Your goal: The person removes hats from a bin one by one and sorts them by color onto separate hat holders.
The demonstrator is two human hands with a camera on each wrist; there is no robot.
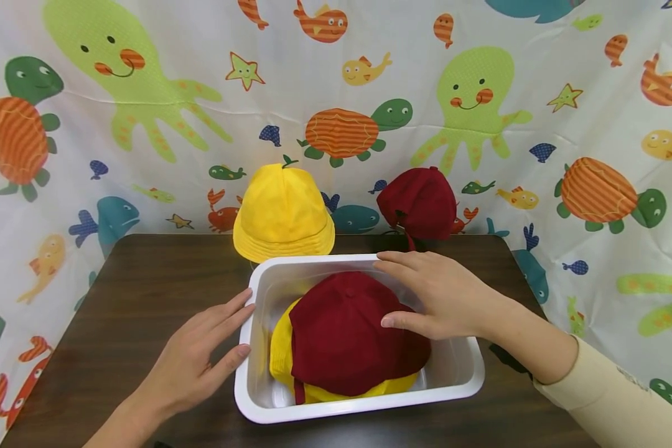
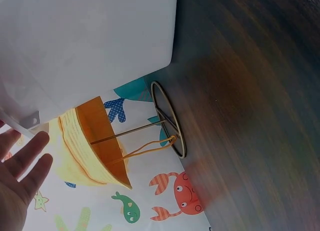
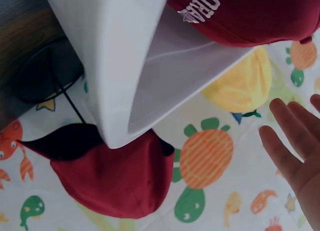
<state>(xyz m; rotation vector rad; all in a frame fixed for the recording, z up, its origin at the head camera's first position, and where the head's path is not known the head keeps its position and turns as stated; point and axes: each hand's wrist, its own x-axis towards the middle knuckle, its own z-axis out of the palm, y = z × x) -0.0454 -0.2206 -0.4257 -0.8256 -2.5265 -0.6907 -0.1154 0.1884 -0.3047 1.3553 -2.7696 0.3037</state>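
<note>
- A sea-creature curtain [image 1: 291, 62] hangs behind my dark table [image 1: 145, 298].
- The white tub [image 1: 358, 406] sits before me, its long axis running roughly left to right.
- Inside, the red cap [image 1: 347, 336] lies on yellow fabric [image 1: 280, 348], between my hands and nearer my right.
- Beyond the tub, a yellow hat [image 1: 285, 211] perches on a wire stand [image 2: 167, 118] at left; a second red cap [image 1: 420, 202] is at right.
- My right hand [image 1: 431, 292], fingers spread, hangs over the tub, gripping nothing.
- My left hand [image 1: 201, 348], also spread, touches the left rim.
- White capitals [image 3: 202, 8] on the tub's cap: I read "ORA", the rest unclear.
</note>
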